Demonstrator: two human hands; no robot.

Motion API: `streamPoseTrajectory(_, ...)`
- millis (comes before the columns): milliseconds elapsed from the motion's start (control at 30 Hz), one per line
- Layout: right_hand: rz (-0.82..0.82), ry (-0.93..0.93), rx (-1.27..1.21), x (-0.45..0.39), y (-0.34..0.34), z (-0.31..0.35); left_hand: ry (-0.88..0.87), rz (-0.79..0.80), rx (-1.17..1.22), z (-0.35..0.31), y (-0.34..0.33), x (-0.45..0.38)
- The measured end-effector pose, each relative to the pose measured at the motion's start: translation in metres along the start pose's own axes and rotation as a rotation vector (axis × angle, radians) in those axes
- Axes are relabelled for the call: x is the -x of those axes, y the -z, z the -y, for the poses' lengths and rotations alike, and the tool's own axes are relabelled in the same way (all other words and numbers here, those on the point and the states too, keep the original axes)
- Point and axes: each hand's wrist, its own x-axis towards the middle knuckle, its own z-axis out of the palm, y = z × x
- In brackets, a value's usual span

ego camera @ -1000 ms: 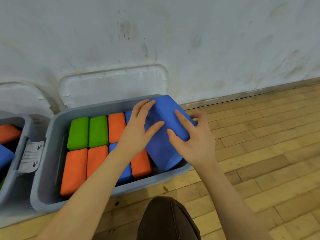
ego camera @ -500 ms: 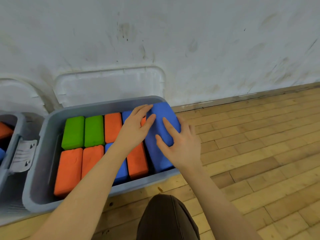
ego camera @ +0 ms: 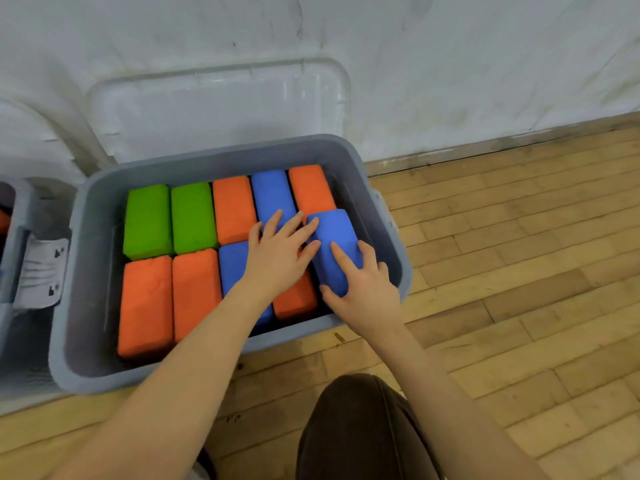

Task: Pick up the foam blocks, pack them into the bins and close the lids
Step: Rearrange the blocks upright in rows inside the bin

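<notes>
Hands press flat at frame centre: left hand (ego camera: 277,258) lies open across packed blocks, right hand (ego camera: 363,289) spreads open on the blue block (ego camera: 330,244) in the bin (ego camera: 86,306), lower right corner.

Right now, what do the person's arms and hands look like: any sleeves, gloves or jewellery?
Both forearms are bare up to the frame edge, with no sleeves in view. The left hand and right hand wear no gloves, and no rings, watch or wristbands show. The only clothing visible is dark brown fabric over a knee at the bottom.
</notes>
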Motion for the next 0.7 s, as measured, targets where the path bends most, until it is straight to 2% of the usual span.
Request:
streamPoseTrajectory(67, 0.053, 0.005, 0.011, -0.001, -0.004, -0.001, 0.034, 0.046, 0.01, 0.002, -0.01, 0.0)
streamPoseTrajectory(200, -0.01, -0.015, 0.025, -0.016, 0.0, -0.005, -0.017, 0.061, 0.042, 0.013, -0.013, -0.007)
streamPoseTrajectory(300, -0.094, -0.016, -0.007, -0.035, -0.001, -0.009, -0.075, -0.059, 0.09, 0.025, -0.014, -0.014)
streamPoseTrajectory(367, -0.142, 0.001, -0.07, -0.051, -0.005, -0.005, 0.016, -0.105, 0.083, 0.03, -0.016, -0.021)
streamPoseTrajectory(533, -0.044, 0.018, -0.182, -0.092, -0.016, 0.011, 0.184, 0.032, -0.061, 0.037, -0.041, -0.026)
streamPoseTrajectory(600, 0.011, 0.014, -0.2, -0.099, -0.02, 0.011, 0.178, -0.005, -0.076, 0.039, -0.05, -0.024)
streamPoseTrajectory(700, 0.002, 0.027, -0.117, -0.096, -0.026, 0.004, 0.148, -0.031, -0.081, 0.038, -0.055, -0.024)
